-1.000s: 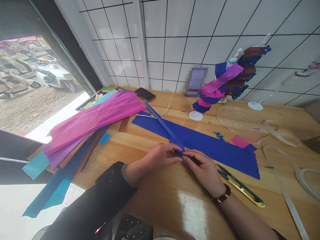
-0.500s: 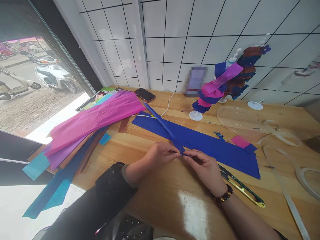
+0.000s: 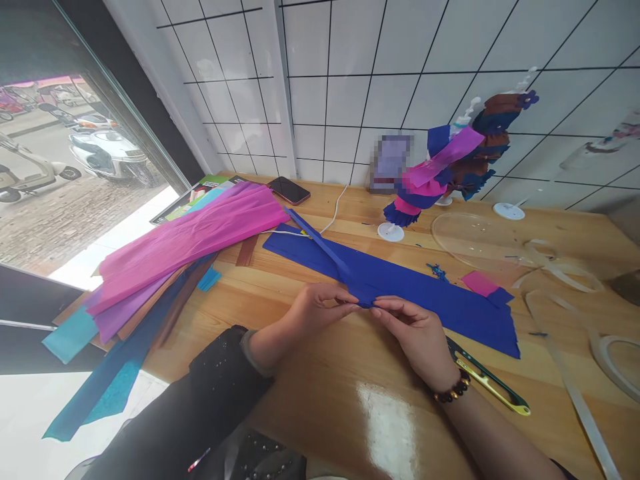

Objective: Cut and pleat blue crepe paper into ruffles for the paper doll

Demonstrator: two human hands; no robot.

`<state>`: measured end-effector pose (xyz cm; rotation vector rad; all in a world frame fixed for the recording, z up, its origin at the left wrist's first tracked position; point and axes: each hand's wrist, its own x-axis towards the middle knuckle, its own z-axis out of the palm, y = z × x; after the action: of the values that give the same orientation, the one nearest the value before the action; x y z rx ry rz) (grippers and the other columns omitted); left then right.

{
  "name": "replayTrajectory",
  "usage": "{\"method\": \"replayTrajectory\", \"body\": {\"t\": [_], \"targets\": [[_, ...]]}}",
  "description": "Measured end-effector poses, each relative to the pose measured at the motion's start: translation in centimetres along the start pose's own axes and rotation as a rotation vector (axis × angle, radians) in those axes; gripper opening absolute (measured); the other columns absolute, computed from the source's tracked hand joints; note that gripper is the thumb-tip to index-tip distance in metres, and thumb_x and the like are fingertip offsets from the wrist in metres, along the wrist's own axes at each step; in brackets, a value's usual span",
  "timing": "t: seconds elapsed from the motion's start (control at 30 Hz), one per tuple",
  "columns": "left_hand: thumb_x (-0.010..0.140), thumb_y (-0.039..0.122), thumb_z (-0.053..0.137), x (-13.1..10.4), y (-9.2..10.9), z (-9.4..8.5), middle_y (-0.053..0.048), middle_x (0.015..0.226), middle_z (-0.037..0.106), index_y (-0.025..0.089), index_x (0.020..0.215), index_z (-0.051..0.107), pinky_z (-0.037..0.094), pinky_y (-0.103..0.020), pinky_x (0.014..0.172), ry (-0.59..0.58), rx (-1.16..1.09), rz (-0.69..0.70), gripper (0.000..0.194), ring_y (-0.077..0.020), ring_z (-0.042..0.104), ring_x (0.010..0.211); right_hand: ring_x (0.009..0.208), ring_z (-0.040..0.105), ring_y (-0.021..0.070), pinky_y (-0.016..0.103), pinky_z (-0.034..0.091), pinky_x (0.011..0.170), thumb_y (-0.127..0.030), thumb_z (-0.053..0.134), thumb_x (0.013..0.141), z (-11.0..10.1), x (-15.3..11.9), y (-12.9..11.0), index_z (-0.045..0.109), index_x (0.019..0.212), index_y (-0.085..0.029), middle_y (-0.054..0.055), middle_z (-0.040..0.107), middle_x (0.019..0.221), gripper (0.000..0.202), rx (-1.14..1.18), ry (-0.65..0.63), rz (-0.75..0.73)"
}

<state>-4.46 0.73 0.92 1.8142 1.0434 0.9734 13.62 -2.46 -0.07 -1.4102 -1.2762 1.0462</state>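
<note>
Blue paper strip, its near end pinched between both hands, could tear or crease askew.
At left, the pink paper lies by the strip's far end, and the white cord runs close; a tug could snag on either. The left hand grips the near end between thumb and fingertips, the right hand just beside it likewise; uneven pull could split it. The strip slants across the blue sheet, so matching colours might get both caught. Farther right, scissors lie by the right wrist, easily knocked.
</note>
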Motion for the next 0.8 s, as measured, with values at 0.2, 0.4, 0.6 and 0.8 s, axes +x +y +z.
{"method": "replayTrajectory", "body": {"t": [0.2, 0.4, 0.6, 0.8], "targets": [[0.069, 0.030, 0.064, 0.05, 0.01, 0.15, -0.005, 0.076, 0.068, 0.014, 0.074, 0.067, 0.048, -0.024, 0.068, 0.010, -0.097, -0.021, 0.018, -0.0137, 0.062, 0.071, 0.080, 0.062, 0.0179, 0.032, 0.049, 0.074, -0.032, 0.070, 0.060, -0.04, 0.04, -0.09, 0.068, 0.069, -0.020, 0.004, 0.068, 0.087, 0.014, 0.068, 0.011, 0.064], [0.068, 0.030, 0.064, 0.13, -0.12, 0.27, -0.005, 0.072, 0.066, 0.012, 0.072, 0.066, 0.048, -0.024, 0.065, 0.015, -0.156, -0.047, 0.018, -0.0125, 0.059, 0.067, 0.077, 0.061, 0.0177, 0.031, 0.049, 0.071, -0.034, 0.070, 0.061, 0.03, -0.08, 0.21, 0.068, 0.072, -0.019, 0.005, 0.068, 0.086, 0.018, 0.091, 0.024, 0.040], [0.067, 0.032, 0.065, 0.09, -0.31, 0.46, -0.004, 0.072, 0.064, 0.013, 0.074, 0.065, 0.047, -0.023, 0.065, 0.026, -0.166, -0.100, 0.020, -0.0115, 0.057, 0.067, 0.070, 0.059, 0.0141, 0.028, 0.048, 0.067, -0.034, 0.070, 0.061, 0.11, -0.14, 0.20, 0.065, 0.072, -0.020, 0.003, 0.067, 0.082, 0.018, 0.132, 0.016, 0.097], [0.066, 0.031, 0.066, 0.10, -0.74, 0.67, 0.000, 0.071, 0.059, 0.015, 0.098, 0.061, 0.044, -0.021, 0.064, 0.031, -0.232, -0.103, 0.036, -0.0084, 0.053, 0.064, 0.065, 0.056, 0.0126, 0.026, 0.048, 0.062, -0.032, 0.070, 0.061, 0.28, -0.11, -0.26, 0.063, 0.079, -0.021, 0.000, 0.062, 0.070, 0.022, 0.180, 0.012, 0.051]]}}
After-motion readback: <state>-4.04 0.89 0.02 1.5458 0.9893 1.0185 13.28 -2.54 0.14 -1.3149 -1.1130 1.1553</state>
